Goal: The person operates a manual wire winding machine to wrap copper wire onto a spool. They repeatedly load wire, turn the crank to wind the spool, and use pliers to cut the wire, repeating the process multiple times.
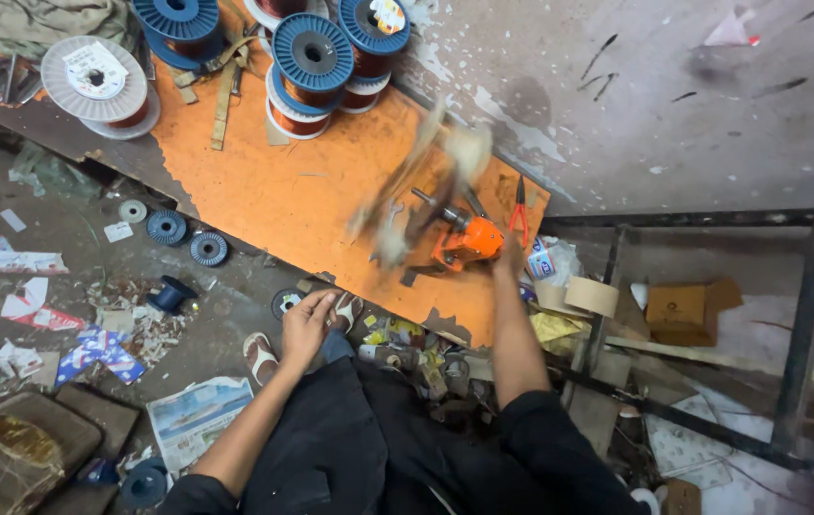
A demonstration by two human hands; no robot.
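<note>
Head view looks down on an orange board [264,191] filling the upper middle of the frame, with blue spools of copper wire [312,72] along its top and a white spool [94,81] with a round pale label at upper left. Right of centre, an orange hand winder [466,240] spins blurred. Right hand [507,259] touches its far side; its grasp cannot be told. Left hand [307,329] rests loosely open on the knee, holding nothing. A folded newspaper [199,420] lies lower left.
</note>
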